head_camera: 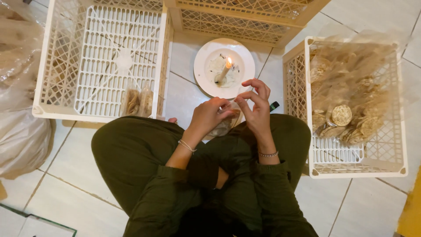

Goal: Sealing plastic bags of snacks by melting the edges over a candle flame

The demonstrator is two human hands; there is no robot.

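I sit cross-legged on a tiled floor in dark green clothes. My left hand (209, 115) and my right hand (256, 107) meet above my lap and pinch a small clear plastic packet of round crackers (226, 124). The packet's top is held between the fingers of both hands. Just beyond them a lit candle (224, 70) stands tilted on a white plate (201, 66). A small dark object with a green tip (274, 105) pokes out behind my right hand.
A white plastic crate (57, 109) at the left holds two sealed cracker packets (137, 102). Another white crate (397, 166) at the right carries a big clear bag of loose crackers (346, 114). A beige crate (245, 26) lies beyond the plate. Plastic bags (19, 131) lie far left.
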